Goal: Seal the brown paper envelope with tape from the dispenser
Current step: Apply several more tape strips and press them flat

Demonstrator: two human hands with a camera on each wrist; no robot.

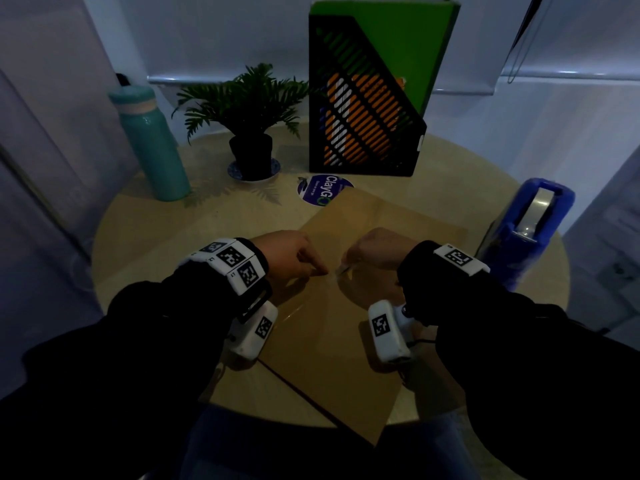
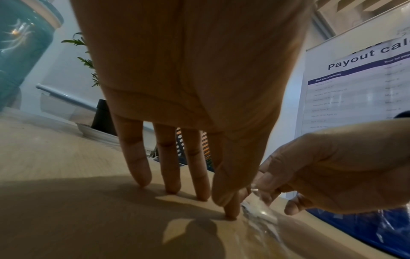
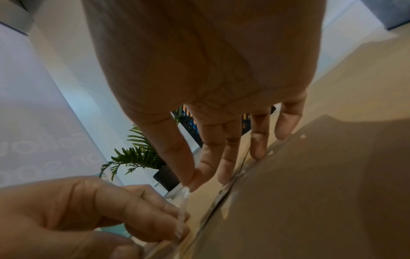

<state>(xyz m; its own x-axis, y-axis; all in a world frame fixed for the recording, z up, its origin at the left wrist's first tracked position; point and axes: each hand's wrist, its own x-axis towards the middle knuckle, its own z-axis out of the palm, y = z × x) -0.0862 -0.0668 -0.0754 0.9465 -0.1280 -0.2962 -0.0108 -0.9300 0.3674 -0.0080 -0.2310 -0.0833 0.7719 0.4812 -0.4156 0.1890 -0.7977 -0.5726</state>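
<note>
Both arms reach in over the table from the near side, black sleeves down to the wrists, each wrist wearing a white band with black-and-white square markers and a white camera block slung beneath. The left hand [image 1: 289, 252] is knuckles-up, its fingers [image 2: 168, 168] extended downward with the tips planted on the surface; the forefinger and thumb come together at the tip, pressing down. The right hand [image 1: 377, 249] sits just beside it, knuckles-up too, fingers [image 3: 258, 140] reaching down, thumb and forefinger nearly meeting. The two hands' fingertips are almost touching one another. Forearms angle inward, forming a shallow V.
</note>
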